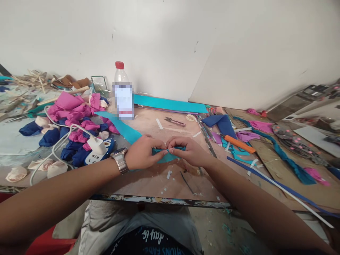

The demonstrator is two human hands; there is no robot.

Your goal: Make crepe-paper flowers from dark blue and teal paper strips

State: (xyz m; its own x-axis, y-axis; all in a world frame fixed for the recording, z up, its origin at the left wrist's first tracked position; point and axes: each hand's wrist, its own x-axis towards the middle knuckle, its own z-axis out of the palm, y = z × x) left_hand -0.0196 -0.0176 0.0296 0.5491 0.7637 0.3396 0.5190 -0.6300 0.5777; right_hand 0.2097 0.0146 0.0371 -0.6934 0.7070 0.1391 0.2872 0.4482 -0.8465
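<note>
A teal strip of fabric (126,129) runs from the back left of the table down to my hands. My left hand (145,150), with a metal watch on the wrist, pinches the strip between thumb and fingers. Beside it, almost fingertip to fingertip, my right hand (187,150) grips the same strip from the other side. Part of the teal material hangs below the fingers; the exact fold between the thumbs is hidden. Behind my hands lie small thread snips (174,122) and a roll of tape (190,117).
Pink and navy fabric pieces (71,109) heap up at left, around a power strip (102,152) with a white cable. A red-capped bottle (120,74) stands behind. Another teal strip (170,103) lies along the wall. An orange-handled cutter (239,143) and scraps lie at right.
</note>
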